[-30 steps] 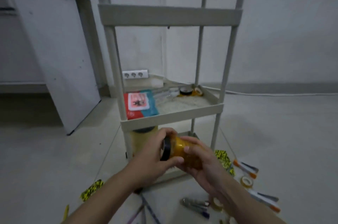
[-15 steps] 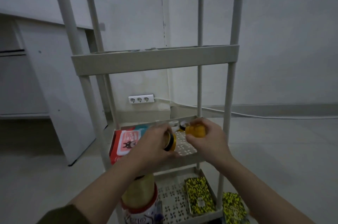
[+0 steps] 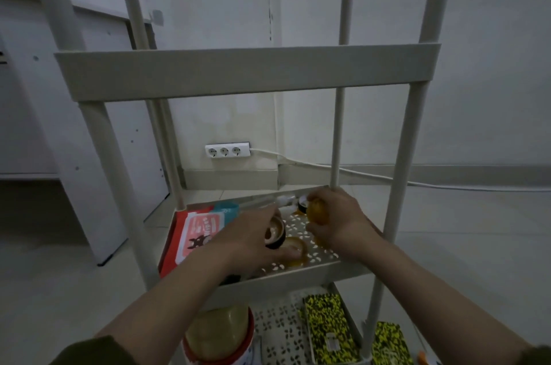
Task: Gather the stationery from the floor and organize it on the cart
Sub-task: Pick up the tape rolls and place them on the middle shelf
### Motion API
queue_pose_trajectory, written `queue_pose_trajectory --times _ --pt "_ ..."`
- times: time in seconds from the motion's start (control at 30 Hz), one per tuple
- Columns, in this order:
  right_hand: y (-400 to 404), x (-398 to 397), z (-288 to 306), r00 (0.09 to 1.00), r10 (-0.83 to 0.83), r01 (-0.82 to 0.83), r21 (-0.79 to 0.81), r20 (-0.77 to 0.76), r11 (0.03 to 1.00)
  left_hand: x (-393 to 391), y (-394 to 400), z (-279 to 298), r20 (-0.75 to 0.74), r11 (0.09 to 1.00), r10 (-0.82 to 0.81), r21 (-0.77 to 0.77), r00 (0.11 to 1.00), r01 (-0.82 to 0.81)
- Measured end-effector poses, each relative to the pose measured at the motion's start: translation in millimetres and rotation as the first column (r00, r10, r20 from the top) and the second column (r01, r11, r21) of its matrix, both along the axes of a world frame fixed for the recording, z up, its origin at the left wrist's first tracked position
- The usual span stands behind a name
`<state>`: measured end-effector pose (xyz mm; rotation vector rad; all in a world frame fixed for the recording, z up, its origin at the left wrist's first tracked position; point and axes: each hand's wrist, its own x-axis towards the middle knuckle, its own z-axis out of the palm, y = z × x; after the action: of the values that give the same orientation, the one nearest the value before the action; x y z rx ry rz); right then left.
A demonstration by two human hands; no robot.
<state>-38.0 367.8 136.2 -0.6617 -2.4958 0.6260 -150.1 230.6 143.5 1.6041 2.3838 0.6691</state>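
Both my hands reach into the middle shelf (image 3: 298,279) of a white cart. My left hand (image 3: 253,238) grips a black-edged tape roll (image 3: 275,233) just above an amber tape roll (image 3: 295,248) lying flat on the perforated shelf. My right hand (image 3: 337,215) holds a yellow-orange tape roll (image 3: 317,211) near the shelf's back right corner. Behind it sit another dark tape roll (image 3: 302,203) and a small white item (image 3: 283,200). A red and blue packet (image 3: 199,230) lies on the shelf's left side.
The upper shelf (image 3: 247,72) spans the view above my hands. On the bottom shelf stand a large jar (image 3: 219,335) and a yellow-black patterned case (image 3: 329,332). Another patterned case (image 3: 390,343) lies on the floor at right. A power strip (image 3: 228,151) and cable run along the wall.
My hands have carried the tape rolls up from below the shelf and over the middle shelf, moving apart. An amber roll now lies on the shelf under my left hand.
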Motion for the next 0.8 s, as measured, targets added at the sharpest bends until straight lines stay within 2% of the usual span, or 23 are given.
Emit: queue_pose_trajectory --times 0.17,0.27,0.37,0.53,0.67,0.8 --pt "0.6 -29.8 -3.5 0.985 0.119 -0.12 0.002 0.129 0.993 -2.0 -2.2 -4.7 -0.163 0.966 -0.122 -0.245 0.979 0.08" --pt "3.7 -38.5 -5.4 0.964 0.15 -0.154 -0.002 0.221 0.988 -3.8 1.2 -4.1 -0.241 0.925 -0.151 -0.376 0.959 0.051" --pt "9.4 -41.7 -2.6 0.939 0.161 -0.175 0.02 0.303 0.984 -7.4 4.0 1.0 -0.236 0.887 -0.185 -0.458 0.954 0.059" --pt "15.2 -35.8 8.5 0.89 0.169 -0.199 0.027 0.423 0.98 -15.1 -1.6 7.2 -0.072 0.926 -0.136 -0.365 0.988 0.101" --pt "18.5 -25.5 14.4 0.869 0.163 -0.189 0.009 0.468 0.982 -14.5 -3.6 8.2 -0.024 0.955 -0.119 -0.276 0.993 0.108" --pt "21.2 -23.6 14.8 0.895 0.159 -0.175 0.0 0.418 0.985 -8.1 0.6 0.8 -0.024 0.973 -0.112 -0.205 0.993 0.104"
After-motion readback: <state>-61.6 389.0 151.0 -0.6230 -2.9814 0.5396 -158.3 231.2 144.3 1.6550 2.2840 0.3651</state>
